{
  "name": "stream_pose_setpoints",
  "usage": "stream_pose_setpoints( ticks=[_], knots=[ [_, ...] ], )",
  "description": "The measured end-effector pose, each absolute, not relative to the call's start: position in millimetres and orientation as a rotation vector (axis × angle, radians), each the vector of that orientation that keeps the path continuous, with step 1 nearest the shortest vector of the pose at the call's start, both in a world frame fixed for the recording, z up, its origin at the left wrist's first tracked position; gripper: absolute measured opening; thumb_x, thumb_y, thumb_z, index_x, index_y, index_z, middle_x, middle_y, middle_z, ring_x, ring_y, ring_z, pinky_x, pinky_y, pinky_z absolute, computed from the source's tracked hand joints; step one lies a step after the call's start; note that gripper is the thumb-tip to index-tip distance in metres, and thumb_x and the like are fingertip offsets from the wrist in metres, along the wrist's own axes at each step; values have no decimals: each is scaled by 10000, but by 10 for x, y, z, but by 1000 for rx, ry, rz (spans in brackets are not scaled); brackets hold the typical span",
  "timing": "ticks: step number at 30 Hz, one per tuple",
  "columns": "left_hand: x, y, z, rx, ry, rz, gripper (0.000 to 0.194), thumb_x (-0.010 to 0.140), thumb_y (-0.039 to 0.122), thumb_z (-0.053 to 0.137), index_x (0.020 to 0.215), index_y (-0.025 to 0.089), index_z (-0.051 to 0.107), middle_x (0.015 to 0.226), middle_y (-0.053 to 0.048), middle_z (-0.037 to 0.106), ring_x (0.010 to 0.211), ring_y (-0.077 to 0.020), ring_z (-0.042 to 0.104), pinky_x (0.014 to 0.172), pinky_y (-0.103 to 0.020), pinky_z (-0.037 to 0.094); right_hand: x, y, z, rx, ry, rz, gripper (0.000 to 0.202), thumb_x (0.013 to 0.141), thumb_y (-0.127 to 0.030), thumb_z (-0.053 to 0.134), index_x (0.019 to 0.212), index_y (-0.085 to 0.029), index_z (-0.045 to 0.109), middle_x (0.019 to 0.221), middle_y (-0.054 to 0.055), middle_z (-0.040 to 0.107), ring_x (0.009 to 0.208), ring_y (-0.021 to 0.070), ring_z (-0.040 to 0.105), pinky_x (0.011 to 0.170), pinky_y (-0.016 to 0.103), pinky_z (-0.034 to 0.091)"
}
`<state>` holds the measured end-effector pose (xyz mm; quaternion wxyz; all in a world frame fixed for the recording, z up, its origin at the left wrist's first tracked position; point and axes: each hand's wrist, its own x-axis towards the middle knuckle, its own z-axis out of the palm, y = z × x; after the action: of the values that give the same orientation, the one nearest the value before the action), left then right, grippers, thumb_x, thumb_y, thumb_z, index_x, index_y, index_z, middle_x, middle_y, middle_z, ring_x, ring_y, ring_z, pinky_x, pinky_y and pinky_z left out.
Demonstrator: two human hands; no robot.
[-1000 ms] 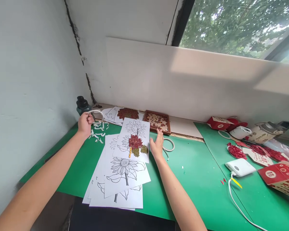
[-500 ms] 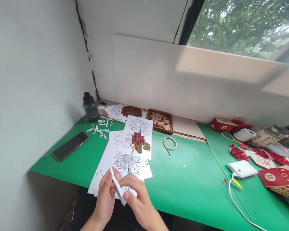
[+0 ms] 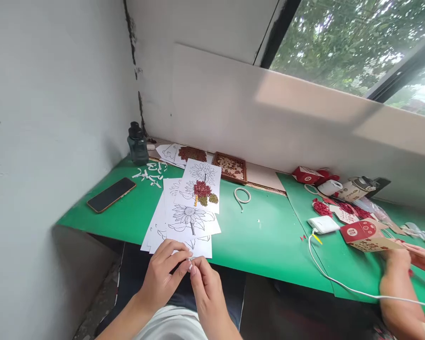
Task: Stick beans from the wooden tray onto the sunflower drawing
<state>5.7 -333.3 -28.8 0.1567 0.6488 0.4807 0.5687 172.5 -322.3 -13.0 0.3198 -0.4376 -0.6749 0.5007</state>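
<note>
Just off the table's front edge, my left hand (image 3: 167, 270) pinches a small bit of white paper (image 3: 190, 265) between thumb and fingers. My right hand (image 3: 206, 283) meets it there, thumb and fingertips closed on the same paper. Most of the paper is hidden by the fingers. Beyond my hands lie overlapping sheets with line-drawn flowers (image 3: 189, 218). On the upper sheet, red beans (image 3: 202, 189) form a flower shape, with green beans (image 3: 213, 199) and a short yellow row (image 3: 196, 200) beside them.
A phone (image 3: 111, 194), paper scraps (image 3: 152, 174) and a dark bottle (image 3: 138, 144) are at left. A bean tray (image 3: 230, 167) and coiled cable (image 3: 242, 195) lie behind. At right are a white device (image 3: 323, 225), its cord, a red box (image 3: 363, 233) and another person's hands (image 3: 398, 259).
The view has shifted, showing more to the right, including another person's hands and arm. My hands have moved nearer to me, and the long white folded strip is now mostly hidden.
</note>
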Motion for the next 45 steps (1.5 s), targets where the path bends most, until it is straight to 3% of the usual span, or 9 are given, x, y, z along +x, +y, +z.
stream_pose_setpoints(
  ticks=[4, 8, 12, 19, 29, 37, 40, 43, 45],
  knots=[
    [46, -3373, -227, 1744, 1419, 1783, 170, 1018, 108, 639, 1039, 209, 774, 968, -35, 719, 891, -156, 718, 778, -258, 606, 1767, -3122, 31, -1283, -2054, 1143, 317, 1095, -497, 450, 1167, -227, 600, 647, -72, 428, 544, 130, 342, 563, 261, 244],
    [-102, -3132, -113, 1767, 1477, 1892, 151, 996, 98, 670, 967, 200, 777, 978, -38, 739, 892, -156, 730, 801, -263, 600, 1761, -2802, 235, -1327, -2350, 939, 379, 1112, -401, 391, 1407, -250, 575, 638, -48, 543, 550, 172, 484, 600, 262, 286],
    [-382, -2440, -21, 1628, 1592, 2022, 217, 1004, 227, 706, 793, 183, 736, 905, -43, 728, 878, -173, 716, 789, -287, 568, 1724, -2232, 466, -1386, -2507, 753, 325, 1114, -393, 422, 1301, -248, 645, 730, 11, 678, 629, 201, 596, 630, 270, 312],
    [-951, -1451, -147, 1323, 1652, 1976, 401, 951, 459, 746, 669, 184, 668, 767, -33, 625, 809, -180, 653, 690, -285, 504, 1804, -1405, 589, -1574, -2568, 561, 313, 1106, -355, 429, 1230, -253, 698, 734, 26, 720, 625, 208, 600, 592, 287, 304],
    [-1194, -1868, -295, 1279, 1945, 2123, 354, 992, 411, 701, 735, 168, 701, 898, -64, 747, 895, -204, 747, 727, -292, 543, 2150, -1542, 595, -1426, -2533, 651, 407, 1132, -451, 417, 1018, -249, 751, 755, 27, 740, 606, 169, 609, 576, 270, 381],
    [-1515, -2896, -286, 1603, 2478, 2040, 333, 1070, 342, 579, 896, 172, 805, 877, -89, 770, 811, -219, 731, 745, -342, 557, 2344, -1970, 1288, -1076, -2600, 74, 312, 1144, -310, 441, 1105, -225, 739, 808, 26, 769, 554, 116, 601, 532, 266, 337],
    [-1181, -3140, 119, 1817, 2234, 2276, 130, 996, 259, 683, 998, 183, 788, 917, -85, 772, 918, -246, 744, 833, -369, 578, 2232, -2217, 1528, -864, -2683, -95, 268, 1130, -239, 459, 1069, -215, 718, 689, -18, 671, 512, 109, 518, 521, 292, 287],
    [-604, -3200, 655, 2319, 1661, 1723, 227, 989, 280, 715, 1205, 213, 738, 1068, -87, 798, 981, -248, 763, 854, -363, 584, 2010, -2455, 1675, -631, -2746, -207, 273, 1102, -188, 461, 956, -209, 691, 627, -34, 576, 488, 119, 421, 532, 313, 271],
    [-297, -3190, 904, 2386, 1424, 1561, 216, 1027, 367, 692, 1185, 223, 725, 1031, -84, 805, 946, -249, 768, 805, -357, 563, 1912, -2572, 1746, -548, -2761, -271, 297, 1080, -161, 447, 881, -212, 662, 621, -26, 556, 487, 124, 382, 538, 320, 274]
  ],
)
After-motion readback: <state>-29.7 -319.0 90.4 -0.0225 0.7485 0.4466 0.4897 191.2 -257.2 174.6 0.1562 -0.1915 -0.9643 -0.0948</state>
